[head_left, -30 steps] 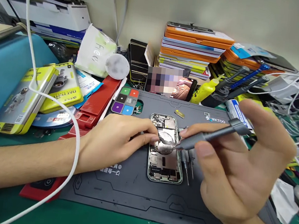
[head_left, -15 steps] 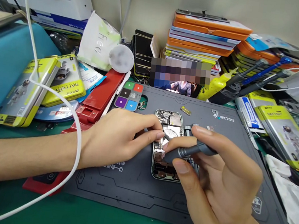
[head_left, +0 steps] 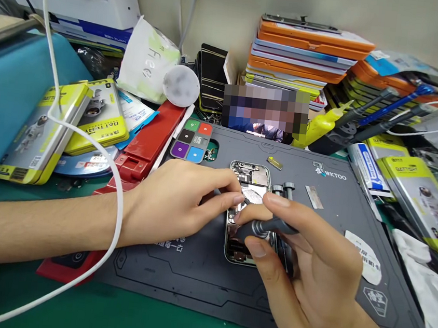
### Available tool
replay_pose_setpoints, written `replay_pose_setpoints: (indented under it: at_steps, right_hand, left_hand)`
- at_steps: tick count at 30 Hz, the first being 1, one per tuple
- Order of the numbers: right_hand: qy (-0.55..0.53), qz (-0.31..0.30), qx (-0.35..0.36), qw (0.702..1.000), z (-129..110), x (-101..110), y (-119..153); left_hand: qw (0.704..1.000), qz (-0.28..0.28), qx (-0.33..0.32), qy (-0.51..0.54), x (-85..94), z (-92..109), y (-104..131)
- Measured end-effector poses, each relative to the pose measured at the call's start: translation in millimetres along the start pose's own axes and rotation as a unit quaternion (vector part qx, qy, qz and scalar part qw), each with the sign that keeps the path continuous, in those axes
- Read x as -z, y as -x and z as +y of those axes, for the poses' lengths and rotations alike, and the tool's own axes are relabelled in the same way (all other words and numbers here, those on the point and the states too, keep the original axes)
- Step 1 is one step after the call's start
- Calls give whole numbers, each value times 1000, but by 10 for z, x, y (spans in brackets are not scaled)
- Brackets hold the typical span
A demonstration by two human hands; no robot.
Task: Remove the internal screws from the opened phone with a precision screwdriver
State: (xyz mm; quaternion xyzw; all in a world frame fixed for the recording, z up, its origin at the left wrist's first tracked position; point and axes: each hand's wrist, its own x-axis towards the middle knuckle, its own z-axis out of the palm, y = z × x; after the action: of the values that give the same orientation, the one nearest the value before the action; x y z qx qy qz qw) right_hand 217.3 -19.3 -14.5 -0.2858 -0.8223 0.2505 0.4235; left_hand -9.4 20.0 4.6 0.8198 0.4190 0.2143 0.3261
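An opened phone (head_left: 255, 174), its inner parts bare, lies on the dark grey work mat (head_left: 189, 296). Over its left edge, my left hand (head_left: 184, 199) has thumb and index finger pinched together; whatever is between them is too small to make out. My right hand (head_left: 310, 267) grips a dark grey screwdriver (head_left: 261, 228) that slants across the lower half of the phone. The screwdriver's tip does not show, and my right index finger reaches down among the phone's parts. Just beside the phone lie more grey screwdrivers (head_left: 288, 187), partly covered by my right hand.
A white cable (head_left: 118, 211) loops over my left forearm. Left of the mat are a red tool (head_left: 149, 138) and yellow battery boxes (head_left: 98, 120). A colored tile pad (head_left: 190, 139) lies behind my left hand. Stacked orange cases (head_left: 310, 43) and a yellow bottle (head_left: 319, 127) stand behind.
My right hand and the screwdriver have shifted left over the phone, uncovering an oval label and a small metal strip on the mat. My left hand keeps its pinch there.
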Motion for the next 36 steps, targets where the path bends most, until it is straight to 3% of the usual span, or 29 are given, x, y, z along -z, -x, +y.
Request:
replay_pose_setpoints:
  at_steps: [5,9,19,31,36]
  right_hand:
    - [101,-28,70,992,-54,85,-34]
    - [136,11,52,989,-65,117,-7]
    - [129,0,99,987,-73,141,-123]
    - [116,-17,88,989,-56,122,-131]
    - [119,-14,116,986,28,70,-105]
  left_hand:
    - [1000,-1,3,9,0,6,-9]
    - [1000,7,1,13,-10,5,4]
    - [999,0,12,51,-9,18,18]
    - [999,-7,30,31,-43,7,-6]
    - [999,-6,9,33,-41,-13,-9]
